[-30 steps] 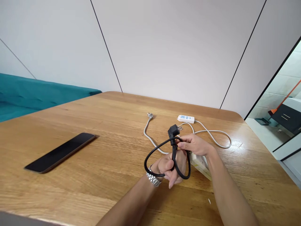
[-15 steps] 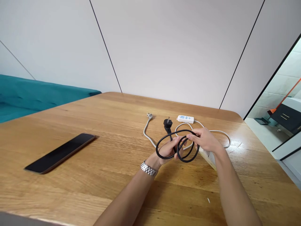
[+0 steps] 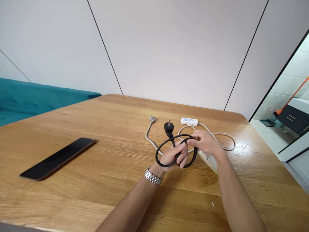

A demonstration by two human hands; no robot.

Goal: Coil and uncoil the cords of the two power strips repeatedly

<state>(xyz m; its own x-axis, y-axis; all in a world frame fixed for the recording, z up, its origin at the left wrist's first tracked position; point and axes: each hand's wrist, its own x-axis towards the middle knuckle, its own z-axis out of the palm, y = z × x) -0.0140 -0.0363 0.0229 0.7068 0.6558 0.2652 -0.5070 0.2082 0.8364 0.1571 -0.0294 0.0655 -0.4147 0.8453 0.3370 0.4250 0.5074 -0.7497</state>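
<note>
A black cable (image 3: 160, 149) hangs in loops between both hands, above the wooden table. My left hand (image 3: 174, 155) is wrapped round the cable just below its black plug (image 3: 169, 127), whose prongs point up. On the right side of the loops, my right hand (image 3: 204, 141) pinches the cable with thumb and fingers. Under my right wrist lies a larger whitish power strip (image 3: 209, 160), partly hidden. Behind the hands is a small white power strip (image 3: 189, 121) with a white cord. A white plug (image 3: 151, 118) rests left of the black one.
A dark flat tablet-like device (image 3: 59, 158) lies on the left of the table (image 3: 116, 129). A teal sofa (image 3: 43, 98) stands beyond the left edge. A light wall rises behind the table. An orange-handled broom (image 3: 293, 96) and dark cabinet are at the far right.
The black loops have been drawn closer together. My right hand has moved slightly left, nearer my left hand, whose fingers now wrap over the cable. The view has shifted slightly.
</note>
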